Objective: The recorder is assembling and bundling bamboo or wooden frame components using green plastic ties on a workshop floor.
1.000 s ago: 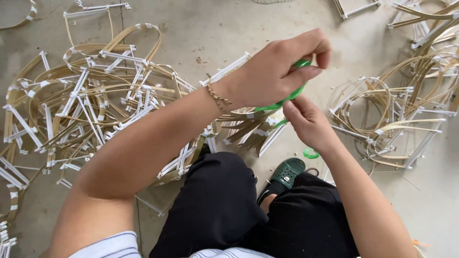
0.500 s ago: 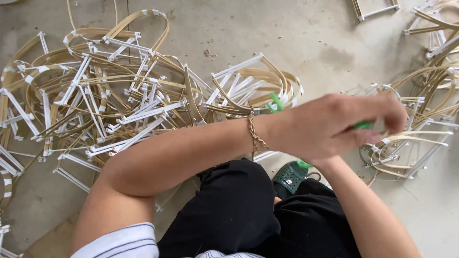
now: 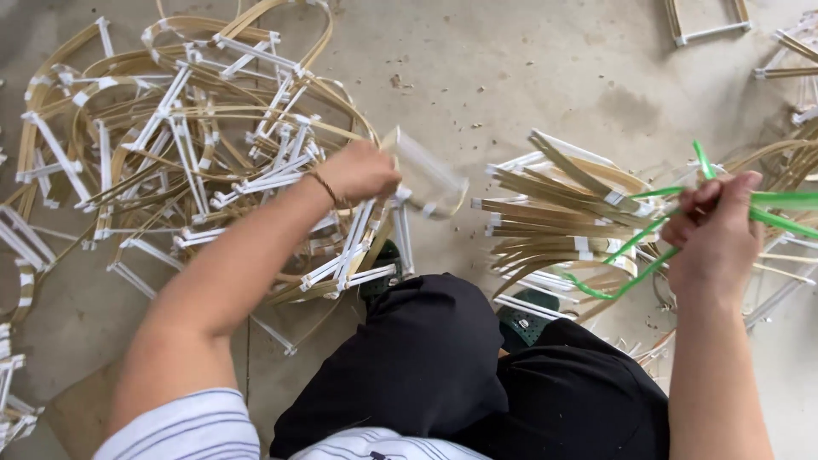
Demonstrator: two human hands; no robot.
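- Floor [image 3: 511, 77]: bare grey concrete, stained and scattered with small chips and dust; it took up the whole view, and no walls showed.
- Large heap of bamboo strip frames [image 3: 187, 145]: bent tan loops bound at the joints with white tape, tangled together on the floor at the left; no container held them.
- Smaller bundle of bamboo strips [image 3: 562, 213]: tan, white-taped at the ends, lying on the floor right of centre, just ahead of the knees.
- Further frames [image 3: 707, 21]: loose pieces along the top and right edges, well apart from the main heap.
- Black trousers [image 3: 443, 366] and dark green sandals [image 3: 524, 319]: the person sat low, with knees at the bottom centre and feet among the strips.
- Left hand [image 3: 358, 170]: arm stretched forward, with a thin bracelet on the wrist; the fingers were curled shut round a taped bamboo frame [image 3: 422, 179] at the near edge of the large heap. That piece was blurred.
- Right hand [image 3: 711, 226]: held up at the right over the smaller bundle, fingers pinched closed on green plastic ties [image 3: 648, 234], which trailed down-left in a loop and out to the right edge.
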